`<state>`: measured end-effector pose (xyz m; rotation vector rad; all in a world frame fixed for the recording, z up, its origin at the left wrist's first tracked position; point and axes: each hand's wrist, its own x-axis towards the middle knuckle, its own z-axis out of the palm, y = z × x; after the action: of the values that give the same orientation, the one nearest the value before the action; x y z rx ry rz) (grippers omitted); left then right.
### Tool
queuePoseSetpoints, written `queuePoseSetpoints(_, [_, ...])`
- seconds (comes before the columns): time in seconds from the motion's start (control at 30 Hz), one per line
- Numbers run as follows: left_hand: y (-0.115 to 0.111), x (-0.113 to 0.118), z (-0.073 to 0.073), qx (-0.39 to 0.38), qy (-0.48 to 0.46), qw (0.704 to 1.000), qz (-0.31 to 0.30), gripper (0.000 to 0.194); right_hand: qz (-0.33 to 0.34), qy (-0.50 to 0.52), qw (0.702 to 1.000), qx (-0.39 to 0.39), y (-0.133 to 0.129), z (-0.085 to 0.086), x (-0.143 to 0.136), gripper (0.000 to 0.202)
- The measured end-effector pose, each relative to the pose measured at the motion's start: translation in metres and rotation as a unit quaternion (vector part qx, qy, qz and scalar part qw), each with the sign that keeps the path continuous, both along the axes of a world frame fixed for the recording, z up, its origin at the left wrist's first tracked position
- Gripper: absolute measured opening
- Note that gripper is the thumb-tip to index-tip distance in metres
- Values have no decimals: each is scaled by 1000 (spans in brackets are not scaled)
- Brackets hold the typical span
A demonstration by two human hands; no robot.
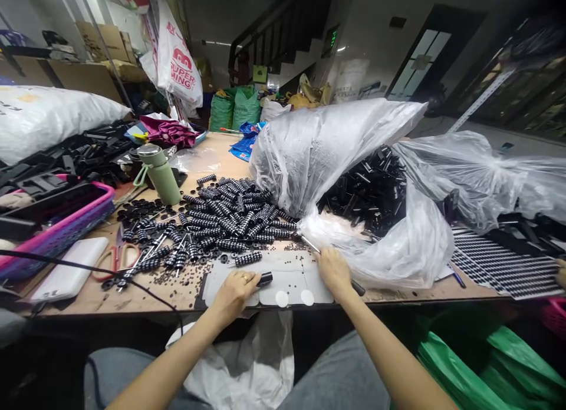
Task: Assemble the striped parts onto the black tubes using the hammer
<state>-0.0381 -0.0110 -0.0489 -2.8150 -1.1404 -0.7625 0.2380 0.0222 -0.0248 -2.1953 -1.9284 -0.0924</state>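
Observation:
My left hand, with a ring on one finger, is closed round a short black cylinder above a grey mat. My right hand grips a screwdriver; its metal shaft points away to the upper left and its dark handle end sticks out behind the palm. Small dark bits and two white discs lie on the mat. One black-and-white patterned roller rests at the mat's far edge. Behind it is a large heap of similar rollers.
A clear plastic bag full of black parts bulges at the right. Left stand a green bottle, orange-handled scissors, a white box and a pink-purple basket. A cable crosses the left side. Another person's hand shows far right.

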Motion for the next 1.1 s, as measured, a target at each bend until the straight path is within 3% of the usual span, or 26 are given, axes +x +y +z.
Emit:
queuePoseSetpoints(0.1, [0,-1,-1,7,25,999,28,28,30,69,996,-42,-14,14,-12,26])
queuePoseSetpoints(0.2, [-3,1,-3,-3,52,997,53,32,84,215,968,-97,-36,35,-29,37])
queuePoseSetpoints(0.27, [-5,2,-1,-10,69,996,63,36,106,251,957,-99,-54,45,-40,39])
queuePoseSetpoints(0.4, [-9,3,5,-14,93,992,80,39,81,170,981,-54,-87,41,-60,35])
queuePoseSetpoints(0.53, [-15,15,4,-6,103,988,118,38,83,75,990,-90,-99,34,-71,34])
queuePoseSetpoints(0.6, [-20,26,-1,2,97,986,138,39,90,86,990,-64,-99,42,-78,34])
queuePoseSetpoints(0.73, [-31,44,-14,-7,87,987,133,66,142,156,977,35,-99,55,-107,40])
queuePoseSetpoints(0.87, [-25,43,-14,-36,52,991,115,52,223,78,968,-88,-99,38,-130,36])
queuePoseSetpoints(0.93, [-14,40,-5,-64,35,991,112,45,207,65,967,-133,-96,31,-128,33])
queuePoseSetpoints(1.0, [-6,40,7,-84,27,989,122,38,156,73,977,-123,-89,31,-114,34])
queuePoseSetpoints(1.1, [-14,43,21,-92,16,985,142,39,70,46,992,-95,-75,37,-79,34])
